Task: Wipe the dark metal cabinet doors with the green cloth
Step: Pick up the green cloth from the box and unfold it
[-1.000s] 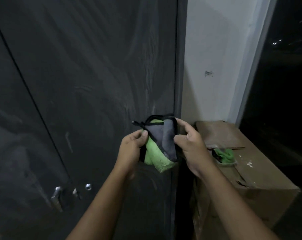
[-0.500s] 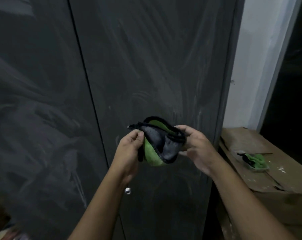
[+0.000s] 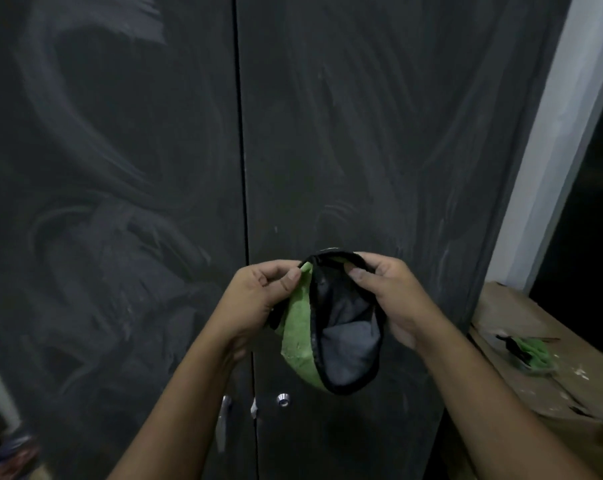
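Note:
Two dark metal cabinet doors fill the view, the left door and the right door, both streaked with pale wipe marks. In front of the right door hangs the green cloth, green on one side, grey on the other, with a black hem. My left hand pinches its upper left edge. My right hand grips its upper right edge, thumb on the hem. The cloth sags open between them and does not touch the door.
A silver door handle and a round lock sit low by the seam between the doors. At the right stand a white wall and a cardboard box with a second green cloth on top.
The view has swung left, so the door seam now stands near the middle. Both hands kept hold of the cloth and spread it wider, so it hangs longer with more grey side showing.

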A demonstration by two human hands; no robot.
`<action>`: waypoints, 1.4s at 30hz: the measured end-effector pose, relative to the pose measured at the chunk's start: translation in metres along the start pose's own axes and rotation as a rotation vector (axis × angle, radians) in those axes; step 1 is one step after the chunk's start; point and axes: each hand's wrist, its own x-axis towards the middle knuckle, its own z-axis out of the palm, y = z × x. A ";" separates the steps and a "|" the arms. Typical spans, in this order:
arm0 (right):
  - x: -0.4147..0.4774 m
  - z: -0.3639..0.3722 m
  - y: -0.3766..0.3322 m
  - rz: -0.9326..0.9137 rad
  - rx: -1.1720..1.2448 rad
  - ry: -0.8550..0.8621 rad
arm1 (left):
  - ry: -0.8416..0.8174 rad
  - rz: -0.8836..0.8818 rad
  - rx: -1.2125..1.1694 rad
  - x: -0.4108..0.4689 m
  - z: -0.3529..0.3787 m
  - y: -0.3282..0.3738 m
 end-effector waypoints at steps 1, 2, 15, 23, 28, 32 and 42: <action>0.003 0.001 -0.002 -0.004 -0.026 -0.023 | 0.014 0.023 0.023 0.001 -0.004 0.001; 0.006 0.002 -0.004 -0.014 -0.055 -0.046 | 0.033 0.044 0.056 0.003 -0.007 0.002; 0.012 -0.001 -0.035 0.042 0.018 -0.153 | 0.030 -0.004 -0.046 0.011 -0.014 0.009; 0.001 -0.009 -0.029 -0.068 -0.114 -0.031 | 0.258 0.153 0.154 0.021 0.013 0.021; -0.006 -0.012 -0.009 -0.017 -0.257 -0.058 | 0.256 0.221 0.346 0.033 0.018 0.036; -0.010 -0.008 0.002 0.009 -0.172 -0.001 | 0.253 0.175 0.630 0.045 0.007 0.035; -0.009 0.001 0.003 0.017 0.077 0.081 | 0.018 -0.108 0.806 0.012 0.000 -0.001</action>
